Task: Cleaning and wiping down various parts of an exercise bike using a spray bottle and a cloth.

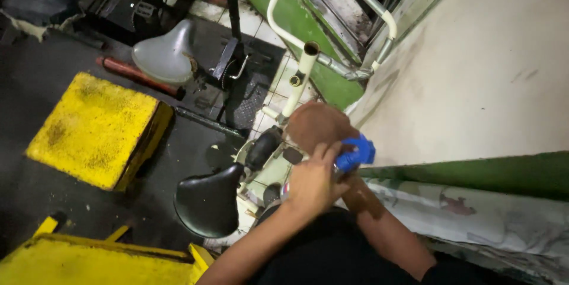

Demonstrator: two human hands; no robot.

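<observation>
My left hand (313, 183) is closed around a small can with a blue top (354, 153); a bit of the can's red and white body shows below my wrist. My right hand (317, 126) is curled just above the blue top, touching it, with its back to the camera, so its grip is hidden. Both hands hover over a white-framed bicycle (299, 77), beside its stem and just right of its black saddle (208, 202).
A grey saddle (163, 53) on a dark frame stands at the back. A yellow block (95, 128) lies on the dark floor at left, with yellow metal parts (89, 261) below it. A cream and green wall (474, 83) and a printed cloth (474, 214) are at right.
</observation>
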